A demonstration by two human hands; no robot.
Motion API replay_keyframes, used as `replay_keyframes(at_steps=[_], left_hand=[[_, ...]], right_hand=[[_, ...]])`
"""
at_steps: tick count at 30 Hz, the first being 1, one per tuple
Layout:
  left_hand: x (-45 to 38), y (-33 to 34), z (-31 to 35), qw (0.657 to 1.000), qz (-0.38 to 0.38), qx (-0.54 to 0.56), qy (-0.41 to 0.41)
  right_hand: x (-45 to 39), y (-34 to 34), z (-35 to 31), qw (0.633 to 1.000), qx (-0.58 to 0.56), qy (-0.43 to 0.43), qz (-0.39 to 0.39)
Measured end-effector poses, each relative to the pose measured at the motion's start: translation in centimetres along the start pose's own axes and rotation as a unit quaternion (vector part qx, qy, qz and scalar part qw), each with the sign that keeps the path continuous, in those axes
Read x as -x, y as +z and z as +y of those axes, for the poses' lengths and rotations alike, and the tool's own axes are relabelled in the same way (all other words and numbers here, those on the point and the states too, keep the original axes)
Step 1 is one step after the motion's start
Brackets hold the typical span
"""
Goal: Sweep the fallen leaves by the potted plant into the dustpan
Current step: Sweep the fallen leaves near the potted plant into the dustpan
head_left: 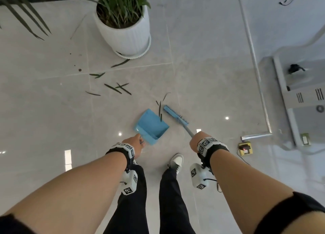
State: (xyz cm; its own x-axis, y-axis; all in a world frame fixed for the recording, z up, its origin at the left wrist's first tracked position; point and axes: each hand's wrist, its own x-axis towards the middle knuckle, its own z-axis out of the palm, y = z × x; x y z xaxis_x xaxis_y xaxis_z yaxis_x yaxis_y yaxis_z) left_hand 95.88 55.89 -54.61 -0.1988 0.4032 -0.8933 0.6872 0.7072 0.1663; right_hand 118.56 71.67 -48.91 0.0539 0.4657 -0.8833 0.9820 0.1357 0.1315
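A blue dustpan [149, 124] lies flat on the grey tile floor, its mouth facing away and to the right. My left hand [136, 144] is shut on its handle. My right hand [196, 141] grips the grey shaft of a blue broom [175, 114], whose head rests just right of the pan's mouth. A few thin leaves [160, 109] lie at the pan's lip between pan and broom head. Several more fallen leaves [115, 88] are scattered farther out, toward the white ribbed plant pot [125, 35].
My legs and a white shoe [176, 160] stand just behind the pan. A metal floor rail [256, 72] and a grey machine base [299, 96] sit to the right, with a small yellow floor socket [245, 148]. Palm fronds [22, 14] hang at top left.
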Motion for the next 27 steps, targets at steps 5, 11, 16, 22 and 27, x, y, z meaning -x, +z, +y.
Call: replay_keyframes(at_steps=[5,11,16,22,27], left_hand=[[-0.1,0.5,0.2,1.0,0.006,-0.009,0.008],[-0.3,-0.3,0.9,1.0,-0.009,0.008,0.007],[-0.3,-0.2,1.2,1.0,-0.01,-0.002,0.009],[-0.1,-0.2,0.6,1.0,-0.01,0.016,0.017],[0.2,0.0,0.7,0.999,-0.021,0.03,0.022]], right_hand=[[-0.4,2.0,-0.4,0.995,0.077,-0.034,-0.054],[0.1,-0.6,1.9,1.0,-0.014,0.023,-0.007],[-0.4,-1.4,1.3,0.999,-0.037,0.025,0.03],[0.0,-0.4,-0.6,0.999,0.021,-0.005,-0.029],[1.1,-1.2,1.2,0.998,-0.015,0.018,-0.055]])
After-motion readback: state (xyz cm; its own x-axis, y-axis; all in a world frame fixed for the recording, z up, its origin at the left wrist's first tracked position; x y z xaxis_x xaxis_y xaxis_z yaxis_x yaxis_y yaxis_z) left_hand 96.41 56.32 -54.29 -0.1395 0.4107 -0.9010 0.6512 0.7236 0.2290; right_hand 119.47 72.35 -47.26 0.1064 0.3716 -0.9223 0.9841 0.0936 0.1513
